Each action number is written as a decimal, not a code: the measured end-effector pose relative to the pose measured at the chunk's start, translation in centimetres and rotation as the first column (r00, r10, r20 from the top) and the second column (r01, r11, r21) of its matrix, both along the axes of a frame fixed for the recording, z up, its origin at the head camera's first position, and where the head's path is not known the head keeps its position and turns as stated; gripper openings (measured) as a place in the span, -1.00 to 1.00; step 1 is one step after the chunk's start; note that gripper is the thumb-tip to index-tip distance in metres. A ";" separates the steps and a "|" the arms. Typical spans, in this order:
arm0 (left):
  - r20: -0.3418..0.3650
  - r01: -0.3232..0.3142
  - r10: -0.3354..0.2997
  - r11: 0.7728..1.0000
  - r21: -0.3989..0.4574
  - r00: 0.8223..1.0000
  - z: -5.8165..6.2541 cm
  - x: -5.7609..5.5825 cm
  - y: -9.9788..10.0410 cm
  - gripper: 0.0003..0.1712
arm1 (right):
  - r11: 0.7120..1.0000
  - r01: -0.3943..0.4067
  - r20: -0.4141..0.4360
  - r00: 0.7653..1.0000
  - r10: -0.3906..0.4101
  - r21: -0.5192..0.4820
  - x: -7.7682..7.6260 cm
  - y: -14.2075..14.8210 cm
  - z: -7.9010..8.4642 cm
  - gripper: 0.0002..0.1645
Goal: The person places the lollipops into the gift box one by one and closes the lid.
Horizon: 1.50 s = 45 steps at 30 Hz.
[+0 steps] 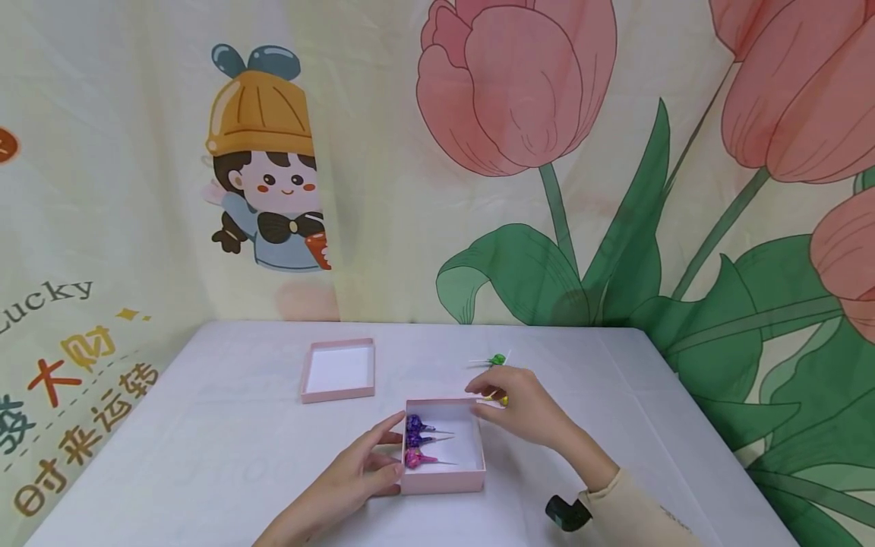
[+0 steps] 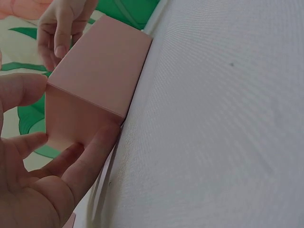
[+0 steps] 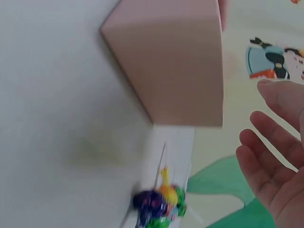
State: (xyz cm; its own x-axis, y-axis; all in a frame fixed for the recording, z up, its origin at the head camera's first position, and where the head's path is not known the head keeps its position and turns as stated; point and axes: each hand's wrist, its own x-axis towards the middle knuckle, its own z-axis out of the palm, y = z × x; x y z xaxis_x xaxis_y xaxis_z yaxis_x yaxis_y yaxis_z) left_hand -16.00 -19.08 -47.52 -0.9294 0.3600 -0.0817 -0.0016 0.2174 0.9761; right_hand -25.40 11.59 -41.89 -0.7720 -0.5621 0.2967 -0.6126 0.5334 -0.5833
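A pink open-topped box [image 1: 443, 482] sits on the table, with two purple lollipops [image 1: 418, 439] and a pink lollipop [image 1: 414, 457] lying along its left side, sticks pointing right. My left hand [image 1: 361, 465] rests against the box's left wall, fingers spread; the left wrist view shows its fingertips touching that pink wall [image 2: 78, 116]. Over the box's back right corner hovers my right hand [image 1: 516, 403], its fingers loosely bent; in the right wrist view the hand [image 3: 280, 156] appears empty. Beyond it lie a green lollipop [image 1: 497, 359] and a partly hidden yellow lollipop [image 1: 504, 399].
A shallow pink lid [image 1: 338, 394] lies inside up, behind and left of the box. In the right wrist view a dark purple lollipop [image 3: 149, 202] bunches with the yellow and green ones. A printed cloth [image 1: 376, 190] hangs behind the white-covered table [image 1: 239, 425].
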 end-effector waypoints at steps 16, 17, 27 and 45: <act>-0.006 0.011 -0.011 1.000 -0.017 1.000 -0.3 -0.2 -0.1 -0.06 | 0.950 0.285 0.047 0.955 -0.293 0.130 -3.4 6.9 -3.4 -0.60; -0.006 0.013 -0.013 1.000 -0.014 1.000 -0.3 -0.2 -0.1 -0.06 | 0.947 0.291 0.050 0.953 -0.300 0.132 -3.5 7.1 -3.6 -0.60; -0.006 0.022 -0.022 1.000 0.010 1.000 -0.2 -0.2 0.0 -0.05 | 0.948 0.289 0.113 0.946 -0.305 0.135 -3.8 7.7 -5.0 -0.67; 0.001 0.001 -0.001 1.000 -0.007 1.000 -0.1 -0.1 0.0 -0.07 | 0.948 0.269 0.173 0.939 -0.298 0.172 -4.2 7.1 -5.7 -0.80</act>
State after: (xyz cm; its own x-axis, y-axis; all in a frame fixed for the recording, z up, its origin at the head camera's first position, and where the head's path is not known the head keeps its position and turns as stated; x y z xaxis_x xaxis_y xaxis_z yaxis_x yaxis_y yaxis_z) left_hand -16.06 -19.07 -47.61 -0.9289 0.3603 -0.0852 -0.0026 0.2239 0.9746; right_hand -29.65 18.66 -47.61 -0.9399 -0.3365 0.0576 -0.3059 0.7550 -0.5800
